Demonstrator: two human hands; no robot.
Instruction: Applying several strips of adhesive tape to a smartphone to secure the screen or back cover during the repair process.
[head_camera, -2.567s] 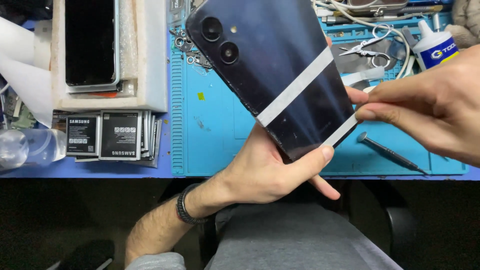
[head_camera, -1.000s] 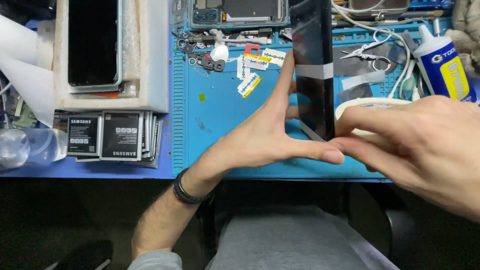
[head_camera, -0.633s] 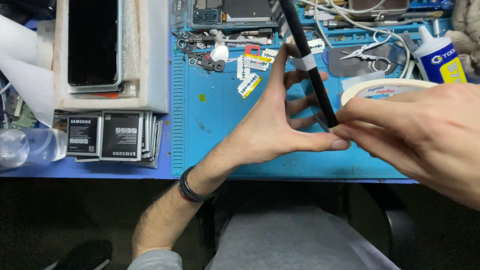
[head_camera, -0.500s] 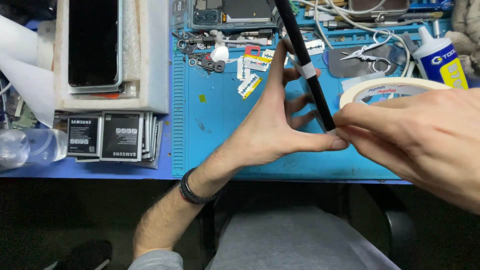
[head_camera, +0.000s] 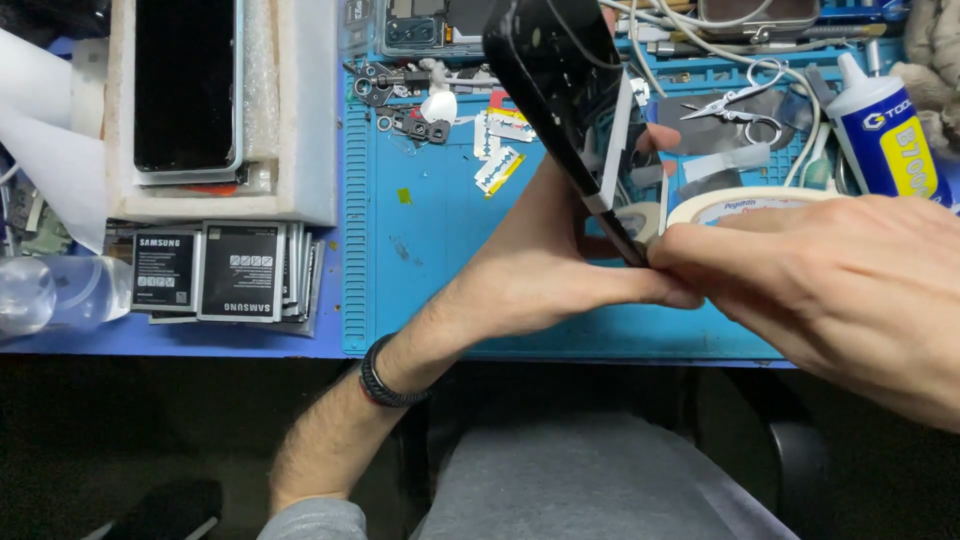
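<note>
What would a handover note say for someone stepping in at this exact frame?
Left hand: holds the dark phone up, tilted edge-on, over the blue mat.
Right hand: pinches at the phone's lower corner, beside the masking tape roll.
Done: a white tape strip is wrapped across the phone.
Left: whether that corner's tape is pressed down cannot be seen.

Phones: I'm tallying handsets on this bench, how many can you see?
3: a dark phone in the left hand, one in the foam tray, an opened one at the top edge; more may be hidden.
</note>
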